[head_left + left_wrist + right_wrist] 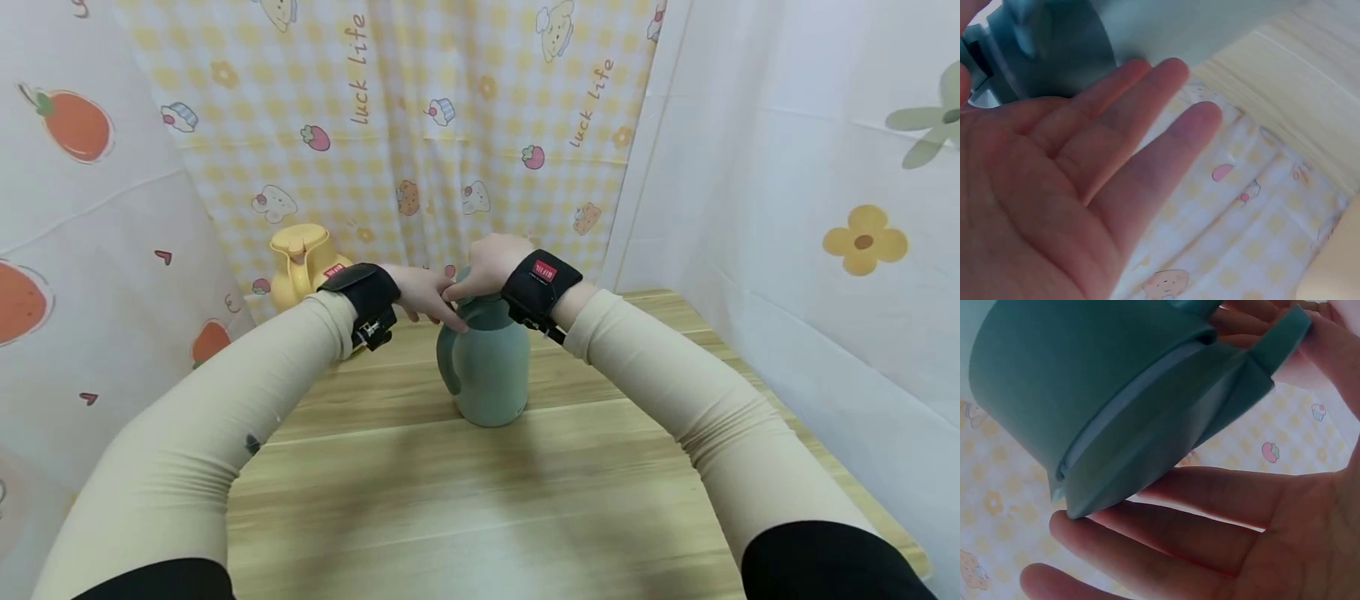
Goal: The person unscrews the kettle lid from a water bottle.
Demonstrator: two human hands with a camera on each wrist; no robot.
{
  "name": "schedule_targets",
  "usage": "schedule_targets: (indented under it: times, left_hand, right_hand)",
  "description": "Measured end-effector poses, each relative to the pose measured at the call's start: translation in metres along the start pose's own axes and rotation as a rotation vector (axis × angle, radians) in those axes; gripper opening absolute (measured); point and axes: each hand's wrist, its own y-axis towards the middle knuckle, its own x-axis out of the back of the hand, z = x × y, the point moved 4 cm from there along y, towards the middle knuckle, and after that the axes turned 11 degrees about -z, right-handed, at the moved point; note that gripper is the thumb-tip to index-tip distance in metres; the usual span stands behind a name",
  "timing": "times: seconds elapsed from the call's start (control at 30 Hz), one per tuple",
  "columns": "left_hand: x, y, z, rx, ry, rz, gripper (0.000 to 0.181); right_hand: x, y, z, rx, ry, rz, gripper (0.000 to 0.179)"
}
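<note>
A grey-green thermos jug [491, 379] stands upright on the table, its handle [446, 362] toward the left. My right hand [495, 260] is over its top and holds the lid [1154, 440]. In the right wrist view the thumb is at the lid's raised tab [1282, 340] and the fingers lie along the opposite side. A pale strip shows between lid and collar. My left hand [426, 293] is beside the jug's neck, above the handle. Its fingers [1160, 162] are extended and spread in the left wrist view, the tips overlapping the jug there.
A yellow jug [288, 279] stands at the back left, partly behind my left wrist. The wooden table [450, 517] reaches a patterned curtain [465, 100] at the back, with white printed sheets on the left and right sides.
</note>
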Motion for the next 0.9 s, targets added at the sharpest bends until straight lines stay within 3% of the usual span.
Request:
schedule_targets:
  times: [0.2,0.4,0.57,0.9]
  left_hand:
    - [-0.001,-0.007,-0.003,0.01,0.072,0.03,0.074]
    - [0.0,-0.011,-0.001,0.031,0.005,0.011,0.075]
    - [-0.002,-0.007,0.003,-0.002,-0.033,-0.039,0.08]
    - [-0.013,-0.004,0.007,-0.023,-0.064,-0.033,0.086]
  right_hand:
    - [0.002,-0.002,0.001,0.023,0.013,-0.065,0.058]
    - [0.004,-0.002,0.0,0.071,0.082,-0.13,0.055]
    - [0.0,-0.004,-0.01,0.121,0.178,-0.175,0.056]
    - [-0.014,-0.007,-0.029,0.194,0.307,-0.096,0.054]
